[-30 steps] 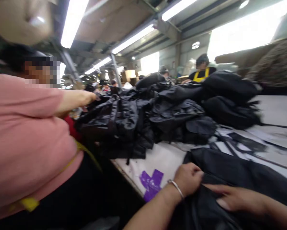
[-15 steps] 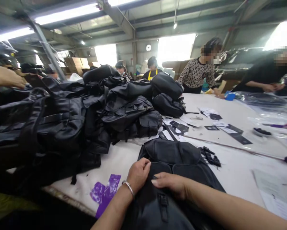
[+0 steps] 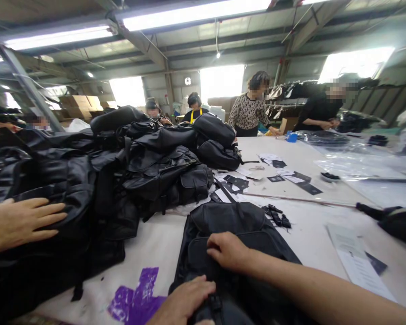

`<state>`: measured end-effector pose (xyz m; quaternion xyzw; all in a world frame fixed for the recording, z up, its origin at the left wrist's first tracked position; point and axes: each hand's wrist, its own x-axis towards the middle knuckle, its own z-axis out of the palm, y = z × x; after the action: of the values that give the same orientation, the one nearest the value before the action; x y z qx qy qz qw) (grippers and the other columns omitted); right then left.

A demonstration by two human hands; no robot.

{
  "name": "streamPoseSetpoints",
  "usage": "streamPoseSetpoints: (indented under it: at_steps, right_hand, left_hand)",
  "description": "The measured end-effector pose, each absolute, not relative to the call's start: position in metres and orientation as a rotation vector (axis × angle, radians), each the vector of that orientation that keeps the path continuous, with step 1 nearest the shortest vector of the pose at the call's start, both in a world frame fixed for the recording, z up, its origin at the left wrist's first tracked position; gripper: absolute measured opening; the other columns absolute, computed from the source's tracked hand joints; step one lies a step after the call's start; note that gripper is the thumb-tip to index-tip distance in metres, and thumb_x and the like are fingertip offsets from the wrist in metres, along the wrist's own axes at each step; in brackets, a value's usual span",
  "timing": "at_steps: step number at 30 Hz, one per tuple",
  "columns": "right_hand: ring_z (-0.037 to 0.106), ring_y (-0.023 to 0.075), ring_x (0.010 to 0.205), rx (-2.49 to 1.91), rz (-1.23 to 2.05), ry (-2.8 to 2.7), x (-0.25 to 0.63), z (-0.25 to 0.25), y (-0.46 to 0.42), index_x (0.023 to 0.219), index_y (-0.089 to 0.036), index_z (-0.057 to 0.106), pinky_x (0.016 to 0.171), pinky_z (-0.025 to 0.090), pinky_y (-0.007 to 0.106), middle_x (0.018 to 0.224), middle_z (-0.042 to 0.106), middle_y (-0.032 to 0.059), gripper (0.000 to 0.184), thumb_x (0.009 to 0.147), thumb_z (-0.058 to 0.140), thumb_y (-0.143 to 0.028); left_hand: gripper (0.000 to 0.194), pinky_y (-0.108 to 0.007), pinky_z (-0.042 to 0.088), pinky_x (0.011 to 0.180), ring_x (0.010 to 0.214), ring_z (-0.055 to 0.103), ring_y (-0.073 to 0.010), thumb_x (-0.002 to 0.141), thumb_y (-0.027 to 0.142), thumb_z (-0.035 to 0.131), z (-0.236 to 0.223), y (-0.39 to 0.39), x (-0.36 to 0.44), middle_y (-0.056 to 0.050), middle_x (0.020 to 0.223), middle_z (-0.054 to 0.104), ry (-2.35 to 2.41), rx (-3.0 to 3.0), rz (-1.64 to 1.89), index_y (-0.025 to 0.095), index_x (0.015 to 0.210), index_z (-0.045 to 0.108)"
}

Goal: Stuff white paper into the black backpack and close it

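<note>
Head view: my left hand (image 3: 186, 299) lies open on the backpack (image 3: 229, 217), contents hidden; my right hand (image 3: 230, 251) curls its fingers over a pocket (image 3: 197, 253), grip unclear.

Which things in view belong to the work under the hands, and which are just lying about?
In the work:
- black backpack
- left hand and right hand, both on it

Apparently just lying about:
- piled black bags
- purple plastic
- scattered cards
- pale sheet
- small black pieces beside the backpack, use unclear
</note>
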<state>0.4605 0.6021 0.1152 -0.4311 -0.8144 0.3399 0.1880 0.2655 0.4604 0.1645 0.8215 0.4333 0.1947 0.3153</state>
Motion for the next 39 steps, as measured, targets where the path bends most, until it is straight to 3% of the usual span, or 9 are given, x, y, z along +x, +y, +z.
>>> streamPoseSetpoints:
  at_steps: [2,7,12,15,18,22,27,33,39]
  right_hand:
    - [0.064,0.0176,0.079,-1.311,0.969,-2.167,0.462,0.121,0.622,0.101,-0.015,0.068,0.071,0.044,0.026,0.087,0.071,0.0067,0.022,0.081,0.064,-0.022]
    - [0.061,0.0133,0.052,-1.507,1.207,-2.008,0.444,0.120,0.658,0.126,-0.006,0.053,0.048,0.042,0.022,0.077,0.069,0.0062,0.048,0.084,0.061,-0.025]
    - [0.056,0.0109,0.057,-1.389,1.266,-1.985,0.430,0.122,0.649,0.093,-0.009,0.069,0.051,0.040,0.020,0.072,0.066,0.0025,0.020,0.079,0.067,-0.024]
    - [0.056,0.0125,0.067,-1.229,1.244,-2.037,0.439,0.138,0.630,0.078,-0.012,0.071,0.060,0.042,0.021,0.070,0.064,0.0007,0.013,0.079,0.067,-0.024]
    - [0.056,0.0122,0.068,-1.030,1.291,-2.075,0.458,0.158,0.601,0.082,-0.015,0.073,0.064,0.044,0.022,0.071,0.064,-0.0011,0.017,0.080,0.064,-0.029]
    - [0.052,0.0087,0.048,-0.943,1.704,-1.902,0.482,0.178,0.565,0.095,-0.015,0.074,0.048,0.041,0.021,0.069,0.065,-0.0006,0.029,0.073,0.059,-0.026]
    - [0.056,0.0101,0.045,-0.855,2.013,-1.622,0.499,0.178,0.545,0.099,-0.011,0.073,0.042,0.036,0.019,0.063,0.065,0.0021,0.037,0.070,0.061,-0.031]
    - [0.049,0.0065,0.045,-0.979,1.919,-1.552,0.494,0.176,0.541,0.094,-0.011,0.074,0.044,0.036,0.018,0.057,0.060,-0.0014,0.037,0.066,0.074,-0.034]
    - [0.049,0.0078,0.042,-0.997,1.926,-1.464,0.493,0.174,0.543,0.093,-0.012,0.069,0.038,0.038,0.018,0.053,0.057,-0.0042,0.036,0.064,0.073,-0.033]
  left_hand:
    - [0.055,-0.039,0.042,0.111,0.132,0.051,-0.0261,0.090,0.057,0.049,0.169,0.463,0.265,-0.005,0.141,0.056,1.190,2.161,0.368,0.029,0.138,0.053]
    - [0.060,-0.044,0.036,0.115,0.137,0.044,-0.0265,0.091,0.060,0.046,0.187,0.455,0.270,-0.006,0.146,0.050,1.319,2.081,0.275,0.026,0.140,0.050]
    - [0.052,-0.040,0.036,0.116,0.135,0.047,-0.0247,0.089,0.052,0.055,0.195,0.448,0.277,-0.002,0.144,0.053,1.331,1.968,0.424,0.032,0.137,0.053]
    - [0.037,-0.031,0.046,0.106,0.117,0.059,-0.0208,0.088,0.044,0.059,0.203,0.447,0.286,-0.002,0.126,0.064,1.388,1.884,0.570,0.034,0.123,0.064]
    - [0.029,-0.034,0.049,0.096,0.104,0.062,-0.0223,0.086,0.043,0.059,0.207,0.446,0.298,-0.005,0.107,0.066,1.531,1.837,0.604,0.028,0.108,0.070]
    - [0.020,-0.033,0.048,0.086,0.094,0.061,-0.0223,0.084,0.038,0.061,0.205,0.445,0.313,-0.005,0.097,0.064,1.595,1.827,0.625,0.023,0.095,0.069]
    - [0.009,-0.029,0.047,0.078,0.085,0.060,-0.0189,0.077,0.025,0.061,0.205,0.444,0.321,-0.002,0.087,0.060,1.597,1.801,0.661,0.021,0.086,0.064]
    - [0.028,-0.036,0.047,0.087,0.097,0.060,-0.0244,0.084,0.043,0.057,0.204,0.441,0.323,-0.007,0.100,0.061,1.626,1.808,0.618,0.022,0.102,0.062]
    - [0.018,-0.032,0.045,0.075,0.081,0.058,-0.0215,0.078,0.039,0.060,0.202,0.442,0.327,-0.003,0.084,0.059,1.747,1.779,0.602,0.021,0.081,0.058]
